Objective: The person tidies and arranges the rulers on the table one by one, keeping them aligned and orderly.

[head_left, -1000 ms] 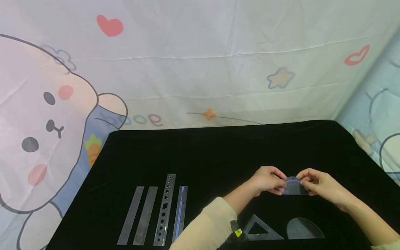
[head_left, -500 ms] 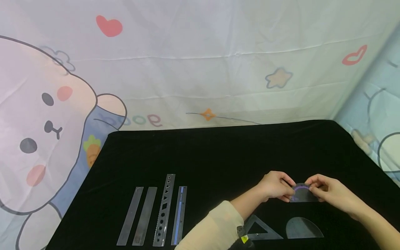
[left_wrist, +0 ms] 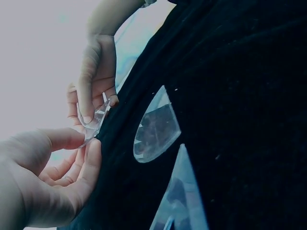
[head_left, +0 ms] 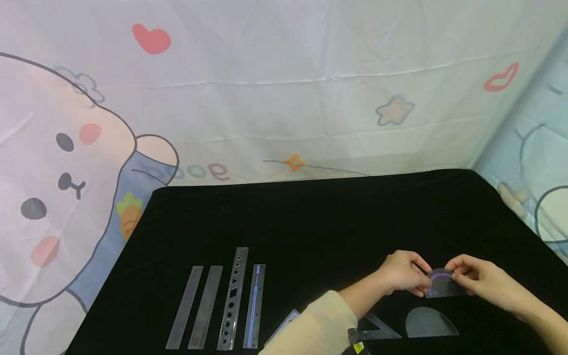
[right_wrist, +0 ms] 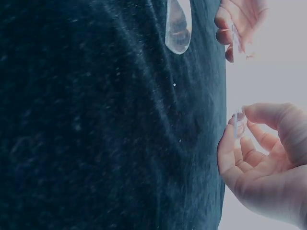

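A clear protractor point(head_left: 443, 286) with a purple arc is held up by both hands over the right part of the black table. My left hand point(head_left: 403, 273) pinches its left end between thumb and fingers. At its right end, my right hand point(head_left: 488, 283) pinches it the same way. The left wrist view shows the held protractor point(left_wrist: 95, 122) tilted, with fingertips covering its ends. A second clear protractor point(head_left: 431, 323) lies flat just below the hands. Left of that lies a clear set square point(head_left: 382, 333), partly hidden by my left wrist.
Further left, several straight rulers lie roughly side by side: two plain ones point(head_left: 185, 308) point(head_left: 206, 308), a stencil ruler point(head_left: 233, 298) and a blue-striped ruler point(head_left: 255, 306). Another clear piece point(head_left: 287, 318) shows partly behind my left sleeve point(head_left: 317, 325). A patterned cloth point(head_left: 266, 98) hangs behind the black table point(head_left: 310, 217).
Both hands have moved right and toward the table's near side, carrying the protractor. My left forearm now covers more of the set square, and a clear piece has come into view behind the sleeve.
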A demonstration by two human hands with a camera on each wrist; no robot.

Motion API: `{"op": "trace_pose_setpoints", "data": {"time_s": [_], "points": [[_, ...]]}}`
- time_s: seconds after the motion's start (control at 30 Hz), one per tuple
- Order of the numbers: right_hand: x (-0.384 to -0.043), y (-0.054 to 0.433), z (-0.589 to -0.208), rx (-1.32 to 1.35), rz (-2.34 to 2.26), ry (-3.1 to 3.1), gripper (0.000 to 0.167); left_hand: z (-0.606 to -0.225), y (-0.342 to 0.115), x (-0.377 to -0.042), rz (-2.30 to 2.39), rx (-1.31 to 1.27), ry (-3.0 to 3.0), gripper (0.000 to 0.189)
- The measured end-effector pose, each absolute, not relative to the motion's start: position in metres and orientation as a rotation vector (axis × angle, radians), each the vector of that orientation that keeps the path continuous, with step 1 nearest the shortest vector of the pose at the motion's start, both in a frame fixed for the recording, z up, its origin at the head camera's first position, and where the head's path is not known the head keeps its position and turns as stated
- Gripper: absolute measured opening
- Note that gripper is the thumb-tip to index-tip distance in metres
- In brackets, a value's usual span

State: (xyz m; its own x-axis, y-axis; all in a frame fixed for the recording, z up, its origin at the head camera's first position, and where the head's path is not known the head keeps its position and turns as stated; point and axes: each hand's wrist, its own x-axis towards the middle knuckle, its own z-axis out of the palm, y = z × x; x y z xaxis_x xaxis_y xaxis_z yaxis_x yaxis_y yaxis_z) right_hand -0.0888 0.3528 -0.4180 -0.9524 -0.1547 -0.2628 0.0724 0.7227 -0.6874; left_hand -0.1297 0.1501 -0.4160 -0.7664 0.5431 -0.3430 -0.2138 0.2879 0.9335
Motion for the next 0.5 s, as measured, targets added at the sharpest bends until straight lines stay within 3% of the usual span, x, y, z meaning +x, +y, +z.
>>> {"op": "trace_pose_setpoints", "data": {"time_s": [0.5], "points": [[-0.078, 0.366, -0.425, 0.006, -1.014, 2.621, 0.027, -0.420, 0.164, -0.120, 1.374, 0.404, 2.054, 0.017]]}}
